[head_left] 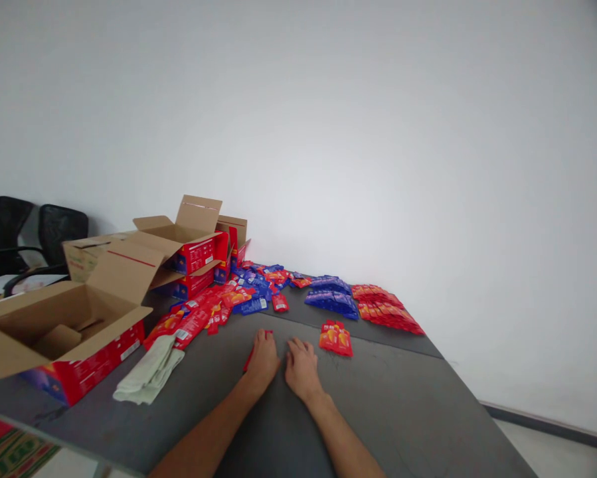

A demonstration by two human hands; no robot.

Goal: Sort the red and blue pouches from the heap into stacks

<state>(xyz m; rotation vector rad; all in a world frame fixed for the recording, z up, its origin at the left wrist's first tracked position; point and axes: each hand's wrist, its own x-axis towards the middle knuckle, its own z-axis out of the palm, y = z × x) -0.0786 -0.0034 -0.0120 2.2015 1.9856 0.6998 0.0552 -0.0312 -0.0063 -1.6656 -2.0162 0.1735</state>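
Observation:
Near the middle of the grey table, my left hand [264,358] is closed on a red packet [249,360]. Most of that packet is hidden under the fingers; only red edges show. Just to the right, my right hand [301,365] rests on the tabletop with its fingers apart and nothing visible in them. Beyond it to the right lies a small overlapping set of red packets [336,338] with orange pictures. A single red packet [280,303] lies farther back, at the edge of a mixed heap of loose red and blue packets [252,292].
Neat rows of blue packets [331,297] and red packets [385,308] lie at the back right, by the wall. An open carton [103,358] stands at left, with more open cartons [197,255] behind it. A folded pale cloth [149,372] lies beside the near carton.

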